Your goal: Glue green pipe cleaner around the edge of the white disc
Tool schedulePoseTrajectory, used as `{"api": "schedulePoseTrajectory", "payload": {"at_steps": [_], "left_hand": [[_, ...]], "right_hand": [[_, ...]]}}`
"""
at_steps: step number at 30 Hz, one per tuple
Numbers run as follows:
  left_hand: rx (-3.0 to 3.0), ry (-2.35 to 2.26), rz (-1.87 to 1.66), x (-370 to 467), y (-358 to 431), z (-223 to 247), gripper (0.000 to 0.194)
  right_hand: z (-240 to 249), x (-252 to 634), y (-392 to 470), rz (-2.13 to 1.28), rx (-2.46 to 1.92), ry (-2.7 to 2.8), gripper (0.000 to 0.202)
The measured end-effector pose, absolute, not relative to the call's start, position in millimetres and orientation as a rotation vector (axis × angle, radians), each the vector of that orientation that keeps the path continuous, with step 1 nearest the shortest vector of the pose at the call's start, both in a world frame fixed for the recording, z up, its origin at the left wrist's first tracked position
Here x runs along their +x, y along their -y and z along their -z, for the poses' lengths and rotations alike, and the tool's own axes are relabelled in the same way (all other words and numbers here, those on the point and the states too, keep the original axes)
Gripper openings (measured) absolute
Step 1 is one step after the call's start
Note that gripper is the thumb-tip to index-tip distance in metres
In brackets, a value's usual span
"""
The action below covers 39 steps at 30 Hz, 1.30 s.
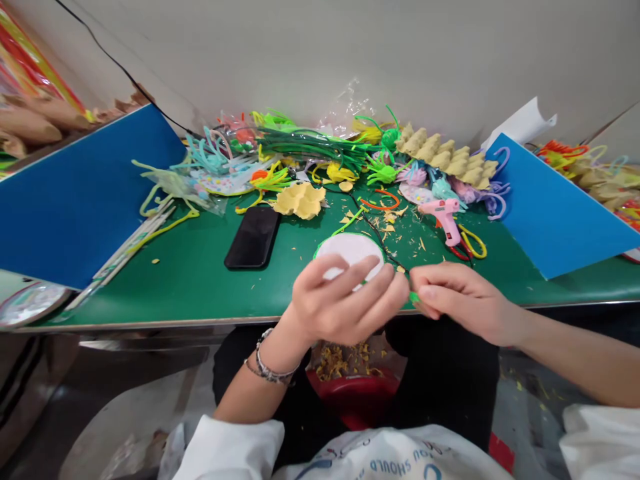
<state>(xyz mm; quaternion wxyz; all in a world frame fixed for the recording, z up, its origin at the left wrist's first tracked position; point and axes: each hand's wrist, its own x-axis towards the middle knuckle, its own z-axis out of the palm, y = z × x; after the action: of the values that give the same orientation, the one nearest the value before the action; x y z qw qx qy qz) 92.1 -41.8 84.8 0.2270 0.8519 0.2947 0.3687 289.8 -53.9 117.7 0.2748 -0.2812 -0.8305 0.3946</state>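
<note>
A white round disc (345,247) with a green pipe cleaner (414,297) along its rim is at the table's front edge. My left hand (350,297) is curled in front of it, fingers bent around the disc and partly hiding it. Where exactly its thumb and fingertips press cannot be made out. Close to the left fingertips, my right hand (460,300) is closed in a pinch, and a short bit of green pipe cleaner shows between its fingers.
A black phone (253,237) lies left of my hands, near a piece of egg carton (300,201). To the right are a pink glue gun (445,217) and scissors (473,242). Pipe-cleaner figures pile up behind. Blue boards (90,200) stand either side; a red bin (355,393) holds scraps below.
</note>
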Motion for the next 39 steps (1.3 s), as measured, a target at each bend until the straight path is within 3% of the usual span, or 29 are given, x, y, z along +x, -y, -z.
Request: {"api": "schedulePoseTrajectory", "payload": {"at_steps": [2, 4, 7, 11, 14, 19, 22, 24, 27, 29, 31, 33, 37, 39], "left_hand": [[2.409, -0.887, -1.062, 91, 40, -84, 0.019], [2.252, -0.846, -1.044, 93, 34, -81, 0.024], [1.742, -0.491, -0.732, 97, 22, -73, 0.044], [1.508, -0.163, -0.388, 100, 12, -61, 0.062], [1.489, -0.009, -0.174, 100, 7, -58, 0.057], [1.560, 0.057, -0.065, 97, 3, -64, 0.054], [2.043, -0.272, -0.426, 94, 16, -72, 0.041], [2.611, -0.616, -0.814, 94, 28, -77, 0.033], [3.167, -0.713, -1.364, 98, 41, -78, 0.022], [3.233, -0.639, -1.712, 101, 41, -74, 0.016], [3.137, -0.599, -1.878, 103, 36, -70, 0.017], [2.988, -0.579, -1.789, 103, 30, -69, 0.022], [2.490, -0.465, -1.106, 97, 20, -73, 0.040], [2.052, -0.296, -0.729, 97, 17, -73, 0.051]], "right_hand": [[-115, 285, 56, -1.460, -0.755, 1.986, 0.038], [-111, 286, 51, -1.371, -0.837, 1.966, 0.038], [-110, 297, 40, -0.541, -0.828, 2.333, 0.028], [-115, 311, 38, 0.625, -0.299, 2.611, 0.019], [-122, 312, 45, 0.958, -0.061, 2.606, 0.017], [-128, 313, 48, 1.057, 0.110, 2.576, 0.017], [-120, 317, 47, 0.918, -0.113, 2.620, 0.015], [-111, 316, 50, 0.631, -0.315, 2.618, 0.019], [-97, 306, 61, -0.251, -0.660, 2.453, 0.031], [-92, 298, 68, -0.846, -0.802, 2.224, 0.038], [-91, 294, 69, -1.032, -0.840, 2.111, 0.040], [-95, 298, 64, -0.785, -0.822, 2.231, 0.039], [-109, 321, 49, 0.532, -0.385, 2.625, 0.017], [-112, 329, 45, 0.950, -0.201, 2.641, 0.013]]}}
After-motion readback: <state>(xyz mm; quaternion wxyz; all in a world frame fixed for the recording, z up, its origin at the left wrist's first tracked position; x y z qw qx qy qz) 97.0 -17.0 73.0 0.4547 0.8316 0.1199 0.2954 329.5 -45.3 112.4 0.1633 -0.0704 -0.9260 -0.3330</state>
